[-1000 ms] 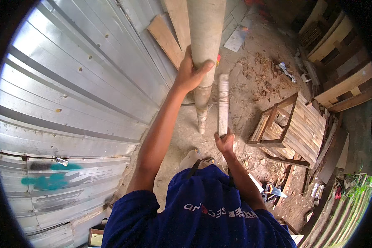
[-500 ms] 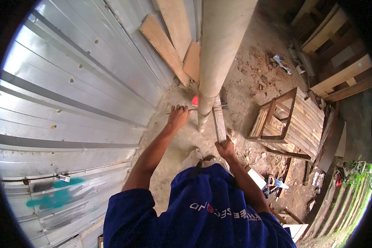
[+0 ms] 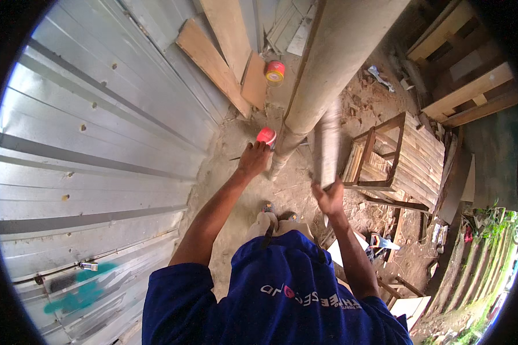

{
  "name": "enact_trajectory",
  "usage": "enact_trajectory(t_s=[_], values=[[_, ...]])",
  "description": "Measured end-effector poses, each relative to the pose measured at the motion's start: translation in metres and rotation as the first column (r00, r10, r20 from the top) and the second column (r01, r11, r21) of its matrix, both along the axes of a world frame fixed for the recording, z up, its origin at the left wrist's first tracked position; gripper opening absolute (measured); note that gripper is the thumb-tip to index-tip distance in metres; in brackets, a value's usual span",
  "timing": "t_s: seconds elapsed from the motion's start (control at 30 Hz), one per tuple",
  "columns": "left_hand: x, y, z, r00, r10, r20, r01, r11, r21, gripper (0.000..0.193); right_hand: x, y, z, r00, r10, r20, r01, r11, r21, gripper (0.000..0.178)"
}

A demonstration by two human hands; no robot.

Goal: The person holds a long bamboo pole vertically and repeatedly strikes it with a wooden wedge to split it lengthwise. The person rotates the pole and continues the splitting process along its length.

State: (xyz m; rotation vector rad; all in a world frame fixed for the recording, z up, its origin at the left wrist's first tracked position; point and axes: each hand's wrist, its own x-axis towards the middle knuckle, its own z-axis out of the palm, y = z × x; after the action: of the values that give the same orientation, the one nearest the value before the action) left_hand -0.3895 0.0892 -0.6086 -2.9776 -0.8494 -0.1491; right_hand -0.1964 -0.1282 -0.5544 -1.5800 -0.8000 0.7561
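Note:
A thick pale pole (image 3: 322, 75) rises in front of me, leaning toward the upper right. My left hand (image 3: 254, 159) is closed beside its lower end, on a thin dark rod (image 3: 235, 158) that shows on both sides of the fist. Just past those knuckles is a red object with a white band (image 3: 266, 136), partly hidden; its kind is unclear. My right hand (image 3: 329, 198) is closed round the near end of a long pale wooden slat (image 3: 328, 144). Motion smears the slat, which stands off to the right of the pole.
Wooden boards (image 3: 213, 66) lean on the corrugated metal wall (image 3: 98, 115) at the left. Near them stands a red and yellow can (image 3: 275, 72). A slatted wooden crate (image 3: 411, 164) lies at the right, with a rack-like wooden frame (image 3: 472, 92) beyond. Debris litters the dirt floor.
The slat in my right hand has swung right, away from the pole. More of the red object shows beside my left hand. The view has shifted, bringing the red and yellow can into sight.

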Motion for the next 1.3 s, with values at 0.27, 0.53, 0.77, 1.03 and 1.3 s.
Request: enact_trajectory(t_s=[0.27, 0.53, 0.77, 1.03, 1.3], values=[[0.015, 0.007, -0.007, 0.997, -0.059, 0.057, 0.046, 0.977, 0.208, 0.024, -0.009, 0.003, -0.019, 0.974, 0.201, 0.104, -0.102, 0.799, -0.593, 0.04], [0.023, 0.016, 0.004, 0.999, 0.005, -0.047, 0.002, 0.99, 0.14, 0.019, 0.022, 0.005, -0.057, 0.986, -0.164, -0.01, 0.159, 0.934, 0.319, 0.04], [0.025, 0.018, 0.015, 0.983, -0.104, -0.15, 0.114, 0.992, 0.062, 0.02, 0.002, -0.008, -0.057, 0.97, -0.08, -0.228, 0.054, 0.992, -0.115, 0.028], [0.041, 0.018, 0.026, 0.942, -0.155, -0.299, 0.138, 0.987, -0.078, 0.026, -0.007, -0.019, -0.059, 0.97, -0.139, -0.201, 0.006, 0.835, -0.551, 0.036], [0.039, 0.01, 0.078, 0.974, -0.117, -0.195, 0.058, 0.958, -0.282, 0.076, -0.02, -0.03, -0.072, 0.961, -0.16, -0.226, 0.131, 0.982, -0.137, 0.03]])
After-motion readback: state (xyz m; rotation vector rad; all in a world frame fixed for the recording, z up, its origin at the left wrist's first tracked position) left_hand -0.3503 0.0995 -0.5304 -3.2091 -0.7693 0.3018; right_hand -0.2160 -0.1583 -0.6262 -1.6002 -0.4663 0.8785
